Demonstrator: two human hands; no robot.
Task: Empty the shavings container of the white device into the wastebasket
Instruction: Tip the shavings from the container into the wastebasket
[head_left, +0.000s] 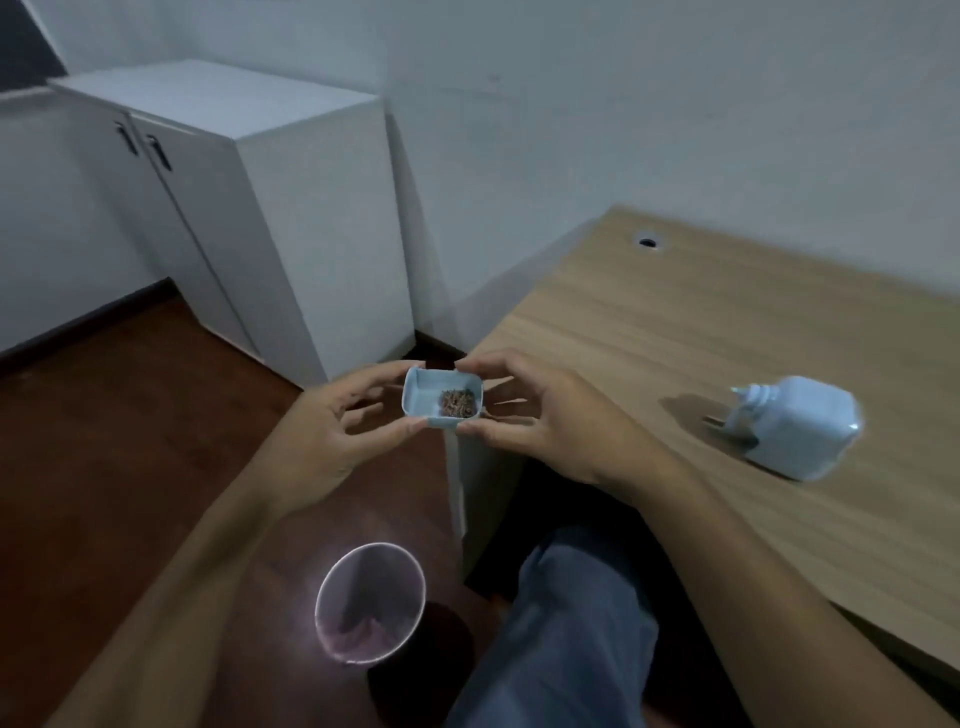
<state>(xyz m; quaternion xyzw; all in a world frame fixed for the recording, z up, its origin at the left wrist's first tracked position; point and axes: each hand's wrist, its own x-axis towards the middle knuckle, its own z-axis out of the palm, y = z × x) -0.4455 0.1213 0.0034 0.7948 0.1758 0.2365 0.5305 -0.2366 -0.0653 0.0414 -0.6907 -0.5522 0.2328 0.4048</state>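
A small white shavings container is held level between both hands, beyond the desk's left edge and above the floor. A brown clump of shavings lies in its right half. My left hand pinches its left side with thumb and fingers. My right hand grips its right side the same way. The white device lies on its side on the wooden desk, to the right of my hands. The round wastebasket stands on the floor below and nearer to me than the container.
A white cabinet with two black handles stands against the wall at the back left. The desk has a cable hole near its far edge. My leg in blue trousers is just right of the wastebasket. The floor is dark wood.
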